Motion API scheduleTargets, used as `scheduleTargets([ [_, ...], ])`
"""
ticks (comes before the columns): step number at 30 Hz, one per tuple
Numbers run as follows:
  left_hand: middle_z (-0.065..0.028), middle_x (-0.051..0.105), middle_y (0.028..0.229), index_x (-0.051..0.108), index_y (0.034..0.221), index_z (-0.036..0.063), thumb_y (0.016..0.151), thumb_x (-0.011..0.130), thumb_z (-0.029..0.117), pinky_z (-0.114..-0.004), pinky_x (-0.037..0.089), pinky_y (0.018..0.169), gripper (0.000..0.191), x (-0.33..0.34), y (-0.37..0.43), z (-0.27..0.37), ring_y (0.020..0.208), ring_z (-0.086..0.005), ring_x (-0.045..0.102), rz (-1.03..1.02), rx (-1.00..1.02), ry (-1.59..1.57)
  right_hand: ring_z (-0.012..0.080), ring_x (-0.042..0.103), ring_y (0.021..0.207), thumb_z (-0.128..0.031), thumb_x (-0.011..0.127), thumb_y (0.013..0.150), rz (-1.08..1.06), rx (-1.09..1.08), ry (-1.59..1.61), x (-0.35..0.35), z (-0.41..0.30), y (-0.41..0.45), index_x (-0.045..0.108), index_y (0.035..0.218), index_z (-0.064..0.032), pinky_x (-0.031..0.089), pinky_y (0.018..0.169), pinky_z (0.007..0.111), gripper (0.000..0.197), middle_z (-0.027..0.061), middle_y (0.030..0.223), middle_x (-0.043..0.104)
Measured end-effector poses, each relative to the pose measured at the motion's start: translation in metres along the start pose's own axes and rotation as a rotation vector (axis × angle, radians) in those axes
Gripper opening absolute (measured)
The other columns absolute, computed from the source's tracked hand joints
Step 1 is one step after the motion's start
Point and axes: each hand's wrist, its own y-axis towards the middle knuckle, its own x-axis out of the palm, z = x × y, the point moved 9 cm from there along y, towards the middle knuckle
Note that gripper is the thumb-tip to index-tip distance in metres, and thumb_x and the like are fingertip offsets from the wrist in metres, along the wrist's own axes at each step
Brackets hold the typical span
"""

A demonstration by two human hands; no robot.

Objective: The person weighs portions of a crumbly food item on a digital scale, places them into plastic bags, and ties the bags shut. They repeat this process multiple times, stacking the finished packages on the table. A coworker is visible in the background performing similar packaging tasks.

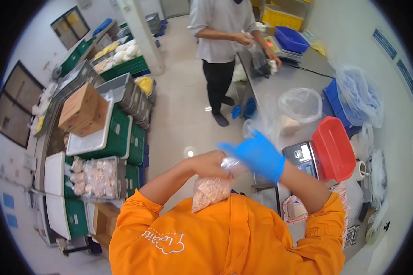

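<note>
My bare left hand (pixel 213 165) grips the gathered neck of a clear plastic bag (pixel 211 193). Pale pink, crumbly pieces, perhaps minced meat, fill the bag, which hangs in front of my orange shirt. My right hand (pixel 258 154), in a blue glove, is blurred close to the bag's twisted top (pixel 230 163); whether its fingers hold the plastic cannot be made out. Just right of that glove stands a digital scale (pixel 297 154) with a red plastic tub (pixel 334 147) on or against it.
A co-worker (pixel 223 34) stands ahead at the steel table (pixel 309 74), near another scale with a blue tub (pixel 290 39). An open plastic liner bag (pixel 300 106) sits on the table. Left are green crates (pixel 113 132), a cardboard box (pixel 84 110) and a crate of filled bags (pixel 98 177).
</note>
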Motion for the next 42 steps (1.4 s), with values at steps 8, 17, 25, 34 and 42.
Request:
scheduleTargets([
  [8, -0.0161, 0.069, 0.082, 0.069, 0.098, 0.003, 0.079, 0.075, 0.022, -0.034, 0.051, 0.073, 0.027, 0.0, -0.111, -0.033, 0.075, -0.0231, 0.066, 0.338, -0.091, 0.261, 0.0359, 0.064, 0.063, -0.02, 0.068, 0.074, 0.103, -0.027, 0.18, -0.022, -0.056, 0.02, 0.064, 0.074, -0.0138, 0.049, 0.056, 0.046, 0.007, 0.0145, 0.065, 0.062],
  [17, 0.0005, 0.052, 0.065, 0.056, 0.077, 0.0083, 0.097, 0.064, 0.027, -0.032, 0.044, 0.057, 0.028, -0.141, -0.285, -0.034, 0.061, -0.0125, 0.052, 1.404, 0.509, -0.687, 0.026, 0.07, 0.085, -0.014, 0.062, 0.087, -0.207, -0.18, 1.629, 0.009, -0.28, 0.11, 0.069, 0.101, -0.0088, 0.054, 0.077, 0.04, 0.017, 0.0145, 0.093, 0.071],
  [25, -0.0018, 0.056, 0.063, 0.056, 0.079, 0.0062, 0.092, 0.07, 0.037, -0.034, 0.046, 0.056, 0.036, -0.116, -0.387, -0.1, 0.063, -0.0105, 0.058, 1.39, -0.215, 0.407, 0.0358, 0.066, 0.085, -0.017, 0.063, 0.083, -0.171, -0.271, 0.413, 0.055, -0.331, 0.208, 0.067, 0.106, -0.0082, 0.052, 0.079, 0.046, 0.025, 0.0188, 0.092, 0.068],
  [34, -0.0003, 0.062, 0.078, 0.062, 0.093, 0.011, 0.099, 0.061, 0.04, -0.027, 0.046, 0.057, 0.03, -0.099, -0.425, -0.23, 0.067, -0.0101, 0.059, 1.545, -0.111, -0.941, 0.0413, 0.065, 0.094, -0.017, 0.065, 0.08, 0.282, 0.074, 0.865, 0.104, -0.396, 0.251, 0.056, 0.126, -0.0083, 0.051, 0.084, 0.05, 0.048, 0.0213, 0.101, 0.067],
  [42, -0.0009, 0.064, 0.084, 0.065, 0.102, 0.0068, 0.092, 0.057, 0.012, -0.026, 0.046, 0.063, 0.014, -0.098, -0.448, -0.213, 0.072, -0.0099, 0.058, 1.282, -0.111, -0.669, 0.0324, 0.067, 0.08, -0.01, 0.065, 0.079, 0.399, 0.343, 1.162, 0.145, -0.377, 0.273, 0.056, 0.124, -0.0084, 0.053, 0.071, 0.039, 0.046, 0.0174, 0.089, 0.066],
])
